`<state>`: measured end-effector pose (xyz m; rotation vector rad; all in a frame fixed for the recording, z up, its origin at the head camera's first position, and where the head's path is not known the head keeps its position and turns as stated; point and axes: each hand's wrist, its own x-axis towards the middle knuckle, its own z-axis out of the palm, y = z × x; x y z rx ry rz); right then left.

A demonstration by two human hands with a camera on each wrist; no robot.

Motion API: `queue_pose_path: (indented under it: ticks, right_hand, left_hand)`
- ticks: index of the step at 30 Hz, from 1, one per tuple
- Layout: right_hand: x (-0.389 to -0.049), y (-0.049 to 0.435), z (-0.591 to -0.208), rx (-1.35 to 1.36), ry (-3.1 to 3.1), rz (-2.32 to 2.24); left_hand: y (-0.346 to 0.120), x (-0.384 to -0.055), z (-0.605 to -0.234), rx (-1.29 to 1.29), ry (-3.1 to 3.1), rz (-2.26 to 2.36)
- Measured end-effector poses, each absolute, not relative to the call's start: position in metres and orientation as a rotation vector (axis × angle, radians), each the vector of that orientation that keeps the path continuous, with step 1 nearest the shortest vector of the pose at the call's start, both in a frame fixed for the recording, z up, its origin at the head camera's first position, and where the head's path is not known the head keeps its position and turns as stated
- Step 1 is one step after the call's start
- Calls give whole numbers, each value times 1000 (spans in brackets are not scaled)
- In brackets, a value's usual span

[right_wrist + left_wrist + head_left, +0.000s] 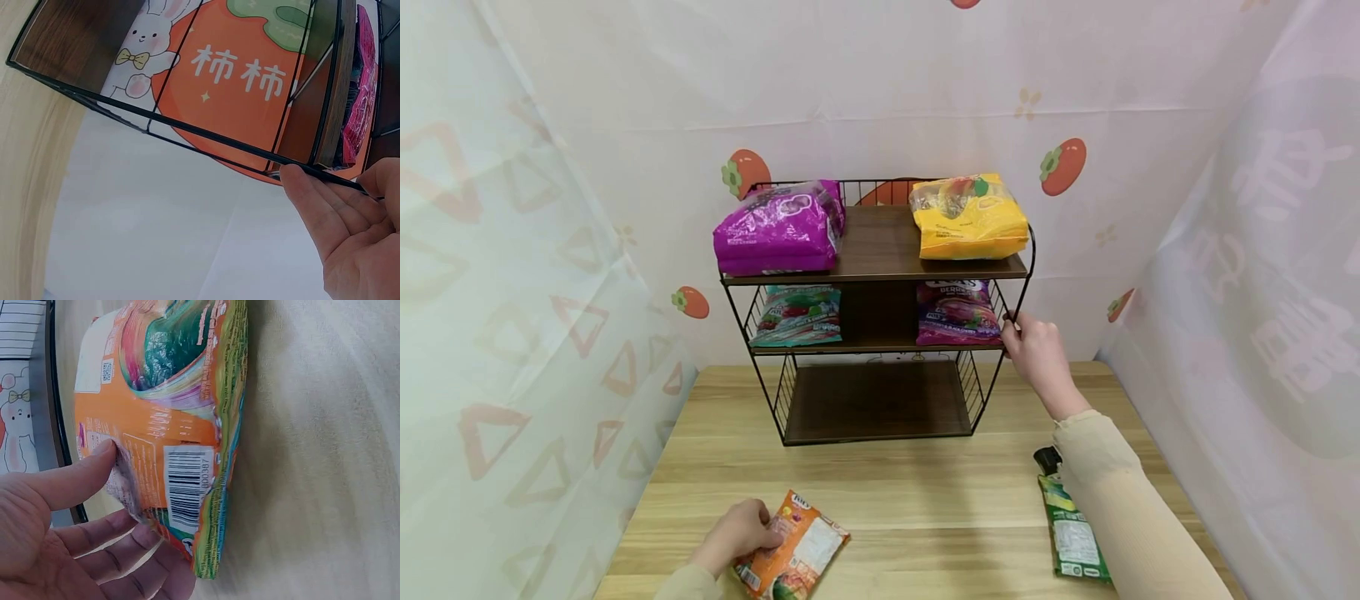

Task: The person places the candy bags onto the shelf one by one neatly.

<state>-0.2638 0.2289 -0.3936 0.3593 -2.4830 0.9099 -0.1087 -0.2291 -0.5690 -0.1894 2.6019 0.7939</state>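
At the front of the table, my left hand [735, 533] pinches the edge of an orange candy bag [799, 546], thumb on its printed back and fingers beneath. The left wrist view shows the bag's barcode [186, 486] and one side tilted up off the tabletop. My right hand [1039, 357] grips the right side post of a three-tier shelf rack [880, 242] at the middle board's height. In the right wrist view, the thumb and fingers [315, 212] close around its thin black metal bar.
A purple bag [778, 233] and a yellow bag [973, 225] sit on the top board. The middle board holds a teal bag [799, 317] and a berry-coloured bag [957, 317]. Near my right sleeve lie a green bag [1075, 537] and a small black object [1047, 459]. Printed cloth walls surround the table.
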Motion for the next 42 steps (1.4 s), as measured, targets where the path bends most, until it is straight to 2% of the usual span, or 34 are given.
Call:
queue_pose_path:
  ticks: [21,42]
  right_hand:
    - [-264,229,-394,364,-2469,894]
    - [-263,228,-393,377,-2460,877]
  left_hand:
    - [-229,-109,-569,-165,2684,900]
    - [-231,-126,-548,-161,2792,836]
